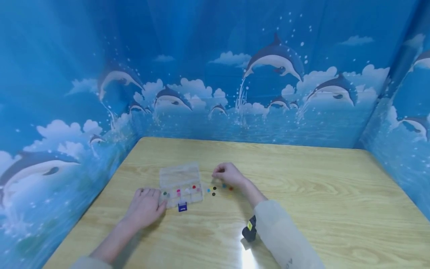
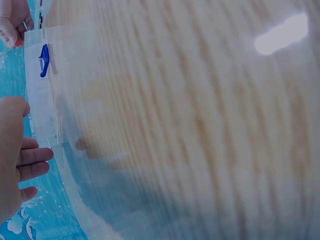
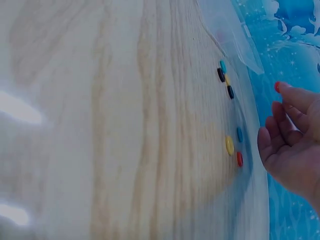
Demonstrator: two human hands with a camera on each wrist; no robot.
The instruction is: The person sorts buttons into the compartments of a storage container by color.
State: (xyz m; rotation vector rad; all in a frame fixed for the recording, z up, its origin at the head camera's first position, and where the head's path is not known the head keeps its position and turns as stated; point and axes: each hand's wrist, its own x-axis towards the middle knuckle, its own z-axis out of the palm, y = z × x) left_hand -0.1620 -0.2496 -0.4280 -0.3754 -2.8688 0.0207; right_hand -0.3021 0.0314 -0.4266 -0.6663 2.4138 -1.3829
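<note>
- Here's your box, clear smooth plastic!
- Right of it, your discs, smooth, plastic-looking!
- Under it, your table, glossy wood grain!
- Beyond it, your cloth-like backdrop!

We see a light brown wood table with wavy lines and a bright shiny spot. On it sits an open clear box with a blue clip. Near the box we count small round pieces: two black, two blue, two yellow, one red.

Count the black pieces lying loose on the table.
2. In the right wrist view, one black piece lies beside a light-blue piece; the other black piece lies beside a yellow piece, nearer the loose red piece.
</note>
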